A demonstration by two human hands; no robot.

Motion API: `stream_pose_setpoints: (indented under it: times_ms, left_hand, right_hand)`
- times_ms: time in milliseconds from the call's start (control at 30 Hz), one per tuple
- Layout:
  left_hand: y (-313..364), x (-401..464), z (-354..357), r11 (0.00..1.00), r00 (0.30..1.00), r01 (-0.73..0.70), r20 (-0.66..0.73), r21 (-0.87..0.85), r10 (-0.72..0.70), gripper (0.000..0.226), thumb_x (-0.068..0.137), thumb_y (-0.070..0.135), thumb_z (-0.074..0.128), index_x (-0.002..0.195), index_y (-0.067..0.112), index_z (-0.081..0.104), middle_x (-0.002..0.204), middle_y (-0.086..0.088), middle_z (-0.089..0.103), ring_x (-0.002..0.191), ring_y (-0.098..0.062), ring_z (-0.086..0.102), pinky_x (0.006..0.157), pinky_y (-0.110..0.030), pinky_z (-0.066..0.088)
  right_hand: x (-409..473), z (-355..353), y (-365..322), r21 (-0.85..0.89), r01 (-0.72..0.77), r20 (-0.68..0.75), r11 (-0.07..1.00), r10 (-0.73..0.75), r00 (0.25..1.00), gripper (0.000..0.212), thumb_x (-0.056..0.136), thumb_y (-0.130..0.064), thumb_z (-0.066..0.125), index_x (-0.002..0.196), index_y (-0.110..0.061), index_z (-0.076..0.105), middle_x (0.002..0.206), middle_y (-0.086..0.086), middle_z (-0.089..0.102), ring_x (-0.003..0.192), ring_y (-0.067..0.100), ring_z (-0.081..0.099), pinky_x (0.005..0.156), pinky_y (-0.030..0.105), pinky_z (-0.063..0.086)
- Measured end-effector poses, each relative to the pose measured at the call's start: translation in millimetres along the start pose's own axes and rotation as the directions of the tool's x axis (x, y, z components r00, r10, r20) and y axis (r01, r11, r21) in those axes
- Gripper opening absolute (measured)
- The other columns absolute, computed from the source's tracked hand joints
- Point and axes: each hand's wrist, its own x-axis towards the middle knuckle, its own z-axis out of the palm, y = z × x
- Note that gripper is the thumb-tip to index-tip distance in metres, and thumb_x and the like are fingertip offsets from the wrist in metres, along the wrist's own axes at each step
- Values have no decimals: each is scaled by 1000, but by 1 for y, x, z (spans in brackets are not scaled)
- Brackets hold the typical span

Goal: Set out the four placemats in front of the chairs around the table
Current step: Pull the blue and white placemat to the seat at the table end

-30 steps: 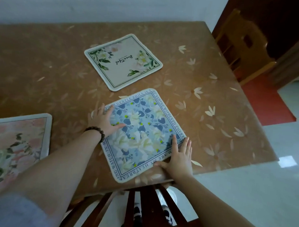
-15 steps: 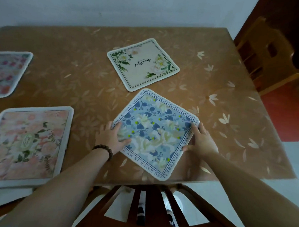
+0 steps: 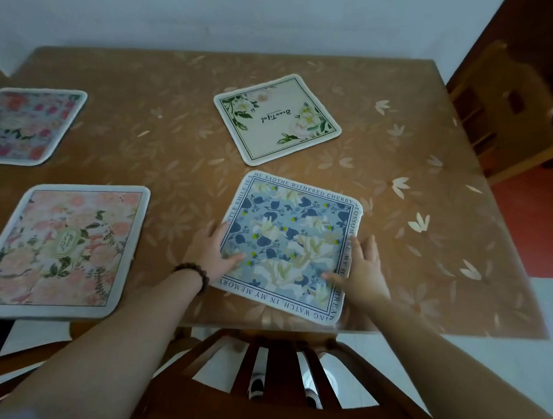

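Blue placemat lies flat at the near desk edge, above a chair. Left hand and right hand press its sides, fingers spread; they seem not to grip it. Three other placemats lie apart.

— What can't you make out from up here?

— My left hand covers the blue placemat's left border, so its lettering breaks off. The red-flowered placemat runs off the left edge.

— And the pink placemat?

— Its left corner is cut too. The oval label's script is too small to read.
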Motion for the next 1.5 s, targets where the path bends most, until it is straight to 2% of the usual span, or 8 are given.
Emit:
stream_pose_setpoints:
  times_ms: [100,200,400,667,1067,1267,1367,1500]
  left_hand:
    - [10,9,2,998,997,4,74,-70,1,99,71,66,66,149,34,14,159,0,0,145,-23,5,114,-47,20]
    - [15,11,6,998,997,16,82,-55,-12,102,68,67,68,149,35,15,159,-1,-1,145,-23,5,114,-47,21]
    - [17,-2,10,999,997,-32,73,1,32,100,64,72,65,146,35,23,157,-2,11,143,-24,14,110,-50,29]
    - [25,-35,26,1000,999,-22,46,-16,22,91,70,66,66,145,35,26,157,-8,12,141,-30,11,109,-50,23]
    - [27,-61,43,999,998,-21,62,29,19,103,63,64,72,147,34,21,158,-9,-6,143,-27,-4,113,-49,18]
    - [24,-79,55,985,984,-72,174,156,44,129,51,71,75,147,41,-5,151,-8,-34,139,-31,-28,115,-51,8]
    - [26,-82,57,982,986,-76,162,173,47,128,53,69,76,147,41,-6,152,-9,-32,139,-31,-27,116,-52,8]
    - [30,-83,51,993,990,-48,136,109,33,124,49,73,73,147,41,6,155,-8,-24,142,-29,-20,114,-51,10]
  right_hand:
    - [-15,20,-12,53,-31,14,998,30,999,118,65,-64,71,149,-25,-2,156,12,-20,143,27,-15,115,50,13]
    - [-20,28,-23,97,-24,17,995,23,1000,116,66,-64,70,150,-22,3,156,16,-15,143,28,-15,116,44,6]
    - [-16,22,-24,118,4,32,993,-8,999,115,66,-64,70,150,-21,4,157,14,-13,144,28,-11,117,46,10]
    - [9,-2,-7,76,34,133,997,-44,990,106,69,-59,72,149,-26,10,158,9,-12,145,27,-2,116,46,19]
    - [-5,5,5,40,87,127,995,-92,988,106,70,-61,69,150,-24,9,158,8,-15,144,22,-15,116,44,9]
    - [-31,11,11,-50,98,160,994,-89,983,120,61,-67,72,149,-28,1,155,12,-24,142,27,-19,115,46,12]
    - [-46,18,16,-146,120,192,982,-91,977,127,57,-70,72,149,-29,-6,152,12,-30,140,30,-25,115,48,7]
    - [-54,20,18,-195,124,187,973,-87,978,122,62,-58,77,148,-32,-6,152,10,-31,140,28,-27,112,56,15]
